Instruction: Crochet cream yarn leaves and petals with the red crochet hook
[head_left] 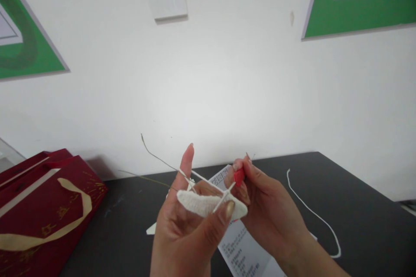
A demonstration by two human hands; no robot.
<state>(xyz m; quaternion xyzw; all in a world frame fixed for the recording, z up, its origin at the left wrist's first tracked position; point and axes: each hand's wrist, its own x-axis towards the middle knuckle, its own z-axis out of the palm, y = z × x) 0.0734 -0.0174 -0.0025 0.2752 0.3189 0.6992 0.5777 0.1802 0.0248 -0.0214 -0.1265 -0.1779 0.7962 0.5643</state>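
A narrow white crochet piece (pixel 201 204) is pinched by my left hand (pixel 185 225), its thumb pressing on the near side. The index finger points up, with white yarn (pixel 206 180) running from it across to the piece. My right hand (pixel 266 203) is closed around a crochet hook (pixel 238 177) with a red grip. The hook's pale shaft reaches down-left and crosses the yarn at the piece's right part; its tip is near my left thumb. Thin wires (pixel 156 154) stick out to the left of the piece. My fingers hide part of the piece.
A printed paper sheet (pixel 242 249) lies on the black table (pixel 351 199) beneath my hands. A loose white cord (pixel 320 214) curves at the right. Dark red gift bags (pixel 74 199) with a cream ribbon occupy the left. The white wall (pixel 227 73) stands behind the table.
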